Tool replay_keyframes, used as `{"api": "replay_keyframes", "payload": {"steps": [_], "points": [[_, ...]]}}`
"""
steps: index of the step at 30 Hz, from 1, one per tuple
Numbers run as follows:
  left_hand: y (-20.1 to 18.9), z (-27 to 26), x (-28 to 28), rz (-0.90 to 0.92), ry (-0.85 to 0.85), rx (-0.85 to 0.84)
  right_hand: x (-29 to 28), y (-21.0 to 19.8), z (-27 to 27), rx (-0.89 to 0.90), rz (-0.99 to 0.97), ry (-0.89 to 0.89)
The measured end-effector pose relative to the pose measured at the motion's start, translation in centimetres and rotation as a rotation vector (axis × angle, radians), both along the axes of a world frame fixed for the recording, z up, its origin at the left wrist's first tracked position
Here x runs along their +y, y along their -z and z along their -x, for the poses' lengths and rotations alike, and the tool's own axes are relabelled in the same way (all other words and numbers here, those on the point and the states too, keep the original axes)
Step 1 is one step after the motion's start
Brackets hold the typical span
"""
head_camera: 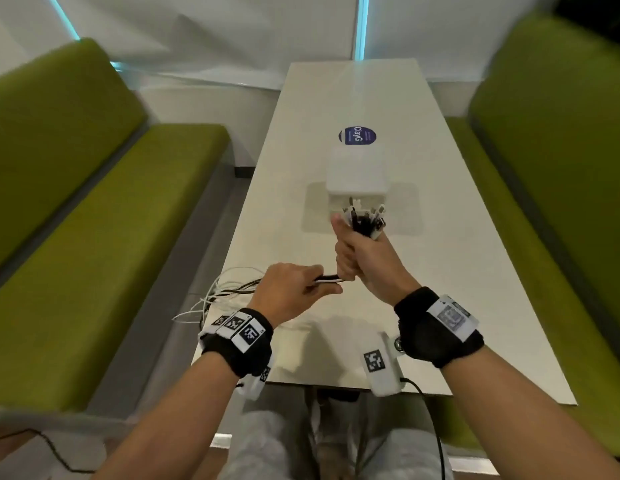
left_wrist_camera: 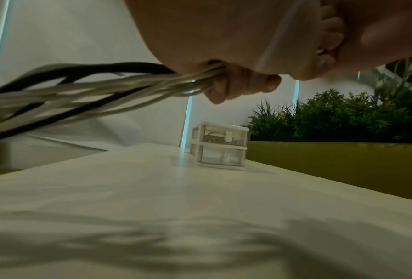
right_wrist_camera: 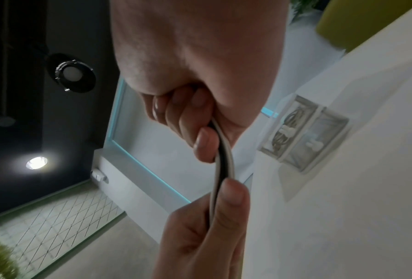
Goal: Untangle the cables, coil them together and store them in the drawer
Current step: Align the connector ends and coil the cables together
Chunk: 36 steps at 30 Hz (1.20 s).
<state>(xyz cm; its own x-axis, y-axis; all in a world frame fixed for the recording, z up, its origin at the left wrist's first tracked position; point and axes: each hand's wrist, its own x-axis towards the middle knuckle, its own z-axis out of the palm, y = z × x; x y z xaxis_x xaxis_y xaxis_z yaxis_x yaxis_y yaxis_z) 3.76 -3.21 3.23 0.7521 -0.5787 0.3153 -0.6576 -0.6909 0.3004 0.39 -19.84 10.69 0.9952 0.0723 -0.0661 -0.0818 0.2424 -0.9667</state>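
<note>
A bundle of white and black cables [head_camera: 331, 278] runs between both hands above the white table [head_camera: 457, 271]. My right hand [head_camera: 357, 251] grips the bundle in a fist, with the plug ends [head_camera: 365, 218] sticking out of its top. My left hand [head_camera: 294, 289] pinches the same bundle just left of it; its fingers [left_wrist_camera: 223, 88] curl round the cables [left_wrist_camera: 104, 88]. The loose lengths [head_camera: 218, 292] trail off the table's left edge. A small white two-drawer box [head_camera: 357, 174] stands mid-table beyond the right hand; its upper drawer [left_wrist_camera: 220, 136] holds a coiled cable and both drawers look closed.
Green benches [head_camera: 104, 237] flank the table on both sides. A round blue sticker [head_camera: 357, 136] lies behind the drawer box. A white tagged device [head_camera: 381, 368] with a black lead sits at the table's near edge. Plants [left_wrist_camera: 343, 119] stand behind the right bench.
</note>
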Motion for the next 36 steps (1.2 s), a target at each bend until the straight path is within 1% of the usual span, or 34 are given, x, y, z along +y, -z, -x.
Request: {"api": "replay_keyframes", "payload": {"steps": [2,3,4,6,8,11,13,15,17,19,20,23,24,29,32,36], "points": [[0.2,-0.2,-0.5,-0.111,0.013,0.007,-0.8,0.6,0.3,0.036,-0.020,0.036],[0.0,-0.2,-0.7,-0.162,0.022,0.056,-1.1,0.8,0.4,0.050,-0.028,0.053],[0.1,-0.3,-0.8,-0.175,0.034,0.097,-1.4,1.0,0.5,0.060,-0.032,0.068],[0.4,-0.8,-0.6,-0.139,0.052,0.141,-2.0,1.0,0.3,0.058,-0.019,0.110],[0.7,-1.6,0.2,-0.081,0.010,0.210,-2.6,0.8,0.0,0.058,-0.004,0.145],[0.8,-2.4,0.8,-0.138,-0.030,0.205,-3.3,0.7,-0.5,0.066,-0.013,0.179],[-0.4,-1.9,-0.5,-0.093,-0.008,0.198,-3.5,0.9,-0.7,0.076,-0.073,0.189],[-1.5,-0.9,-3.1,-0.082,0.065,0.214,-3.3,1.1,-0.8,0.092,-0.141,0.200],[-1.9,-0.1,-5.7,-0.080,0.117,0.309,-3.4,1.3,-0.8,0.098,-0.177,0.204],[-1.7,0.2,-7.1,-0.014,0.104,0.448,-3.8,1.5,-0.8,0.109,-0.176,0.189],[-1.5,0.1,-7.4,-0.024,0.096,0.448,-4.0,1.7,-0.9,0.108,-0.160,0.168],[-0.5,-0.6,-6.9,-0.125,0.100,0.315,-4.2,1.9,-1.4,0.101,-0.072,0.103],[-0.4,-0.9,-6.5,-0.140,0.106,0.300,-4.2,1.9,-1.5,0.103,-0.053,0.094],[-0.9,-2.1,-4.0,-0.214,0.132,0.420,-4.4,2.2,-1.2,0.110,-0.045,0.101],[-0.7,-2.7,-1.7,-0.207,0.096,0.472,-4.3,2.5,-0.7,0.112,-0.038,0.124],[-0.1,-2.4,0.0,-0.215,0.119,0.428,-4.0,2.9,-0.2,0.115,0.034,0.168]]}}
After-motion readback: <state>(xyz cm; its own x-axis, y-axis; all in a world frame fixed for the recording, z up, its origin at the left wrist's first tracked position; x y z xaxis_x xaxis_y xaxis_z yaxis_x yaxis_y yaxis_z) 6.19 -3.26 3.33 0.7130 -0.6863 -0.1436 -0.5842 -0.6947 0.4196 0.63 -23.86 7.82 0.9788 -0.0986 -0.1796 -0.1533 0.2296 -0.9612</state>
